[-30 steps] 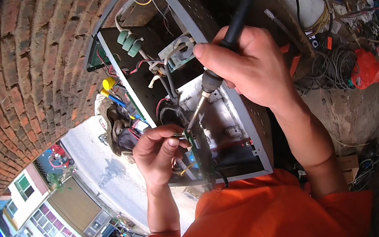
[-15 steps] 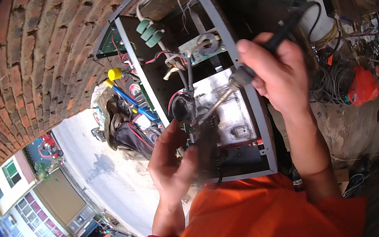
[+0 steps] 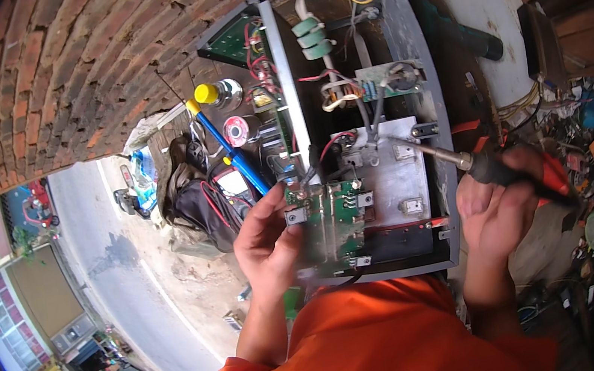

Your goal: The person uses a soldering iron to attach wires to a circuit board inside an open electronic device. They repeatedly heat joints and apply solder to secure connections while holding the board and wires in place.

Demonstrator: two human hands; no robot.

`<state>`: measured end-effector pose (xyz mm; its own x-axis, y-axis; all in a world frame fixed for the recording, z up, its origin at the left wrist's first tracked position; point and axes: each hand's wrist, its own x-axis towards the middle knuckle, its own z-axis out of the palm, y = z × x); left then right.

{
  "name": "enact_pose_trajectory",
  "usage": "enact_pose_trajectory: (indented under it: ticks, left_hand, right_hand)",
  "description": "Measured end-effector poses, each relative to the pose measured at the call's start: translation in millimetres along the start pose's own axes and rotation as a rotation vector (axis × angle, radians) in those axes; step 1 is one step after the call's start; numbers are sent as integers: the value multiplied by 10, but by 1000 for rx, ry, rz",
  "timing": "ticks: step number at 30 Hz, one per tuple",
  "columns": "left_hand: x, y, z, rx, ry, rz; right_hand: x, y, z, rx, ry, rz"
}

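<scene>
My left hand (image 3: 267, 256) pinches the left edge of a green circuit board (image 3: 337, 214). Transistors with metal tabs stand along the board, which is tilted up over the front of an open metal equipment case (image 3: 442, 135). A soldering iron (image 3: 490, 167) is gripped in my right hand (image 3: 499, 209) at the case's right side. Its metal tip points left over a silvery metal plate (image 3: 403, 174) inside the case. Behind the plate lie wires, green ring cores (image 3: 312, 37) and a small board (image 3: 392, 77). The iron's handle end is blurred.
Left of the case are a blue desoldering pump (image 3: 221, 141), a yellow-capped bottle (image 3: 227, 93), a solder spool (image 3: 237, 130) and a dark bag (image 3: 194, 211). A brick wall (image 3: 92, 77) rises behind. Scrap and cables (image 3: 579, 138) are heaped at right.
The circuit board has turned its component side into clear view in my left hand. My right hand with the soldering iron has moved right and downward. The whole view has shifted.
</scene>
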<state>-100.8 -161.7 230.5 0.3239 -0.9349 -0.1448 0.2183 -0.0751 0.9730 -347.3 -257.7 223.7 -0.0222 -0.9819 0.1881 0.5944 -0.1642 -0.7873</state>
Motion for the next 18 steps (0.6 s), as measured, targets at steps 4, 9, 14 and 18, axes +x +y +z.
enact_pose_trajectory:
  ticks: [4, 9, 14, 18]
  left_hand:
    - [26, -174, -110, -157, -17, -8]
    - [19, -178, -10, -37, -91, -7]
    - [24, -192, -39, 47, -97, 34]
    - [-34, -226, -45, -126, -50, -15]
  right_hand:
    - [-252, -41, 223, -305, -190, -129]
    - [-548, 39, 362, -834, -325, -272]
    - [-782, 311, 575, -974, -222, -222]
    - [-913, 412, 704, -1084, -171, -104]
